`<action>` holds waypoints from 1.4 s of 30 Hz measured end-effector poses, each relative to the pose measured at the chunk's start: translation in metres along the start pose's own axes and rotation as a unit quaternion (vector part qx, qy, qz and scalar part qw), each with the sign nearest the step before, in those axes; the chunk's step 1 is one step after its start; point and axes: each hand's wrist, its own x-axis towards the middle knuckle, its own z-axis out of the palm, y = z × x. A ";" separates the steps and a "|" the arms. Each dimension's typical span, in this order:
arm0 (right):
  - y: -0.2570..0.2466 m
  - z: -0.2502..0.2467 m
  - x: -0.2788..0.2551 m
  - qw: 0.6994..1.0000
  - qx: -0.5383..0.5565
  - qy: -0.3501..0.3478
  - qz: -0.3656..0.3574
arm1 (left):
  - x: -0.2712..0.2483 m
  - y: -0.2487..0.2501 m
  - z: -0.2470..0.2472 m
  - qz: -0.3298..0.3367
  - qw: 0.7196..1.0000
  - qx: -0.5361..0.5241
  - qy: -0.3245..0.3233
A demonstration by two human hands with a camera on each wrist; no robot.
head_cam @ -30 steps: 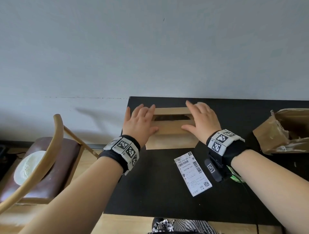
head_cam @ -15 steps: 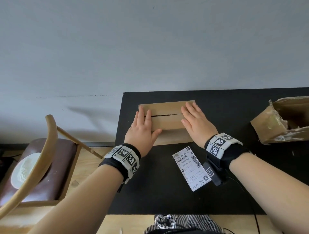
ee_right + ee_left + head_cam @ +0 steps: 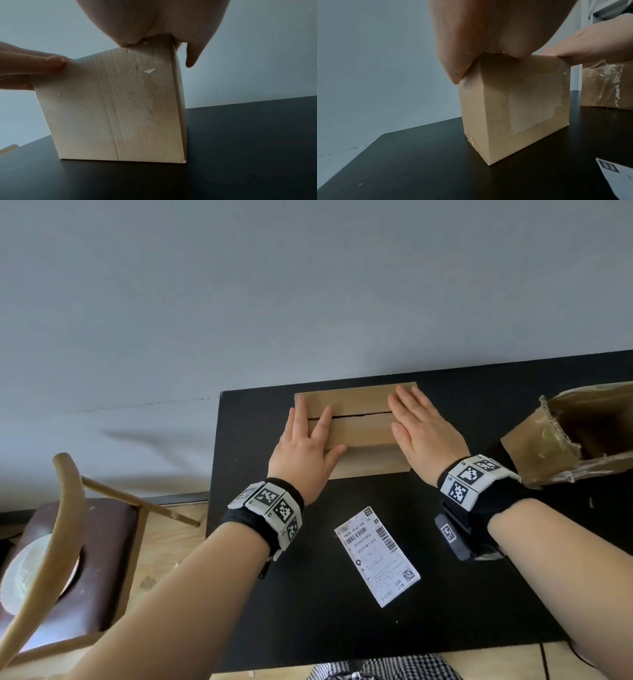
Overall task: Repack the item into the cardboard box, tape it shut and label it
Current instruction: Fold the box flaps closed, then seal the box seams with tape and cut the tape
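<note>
Cardboard box (image 3: 359, 433) sits near the tabletop's (image 3: 308, 628) far edge, flaps pressed closed under the flat, straight-fingered left hand (image 3: 303, 453) and right hand (image 3: 424, 436).

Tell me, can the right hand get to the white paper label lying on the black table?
Probably yes. The white paper label lies bare beside the right hand, nothing on it, but that hand is pressing the brown cardboard box shut.

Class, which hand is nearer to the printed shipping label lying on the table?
Left. The left hand sits up-left of the shipping label; the right hand sits slightly farther, up-right.
</note>
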 end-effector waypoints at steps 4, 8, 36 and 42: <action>0.023 -0.009 0.010 0.999 -0.034 -0.023 0.007 | 0.020 0.017 0.007 -0.001 1.000 0.011 0.001; 0.033 -0.013 0.014 0.999 -0.036 -0.035 -0.011 | 0.026 0.023 0.008 -0.010 1.000 0.021 -0.003; 0.104 0.000 -0.093 0.972 0.032 -0.186 0.140 | -0.027 0.153 0.031 0.129 0.989 -0.014 -0.075; 0.083 -0.046 -0.082 0.970 0.183 -0.112 0.114 | -0.039 0.150 0.022 0.141 0.977 0.001 -0.162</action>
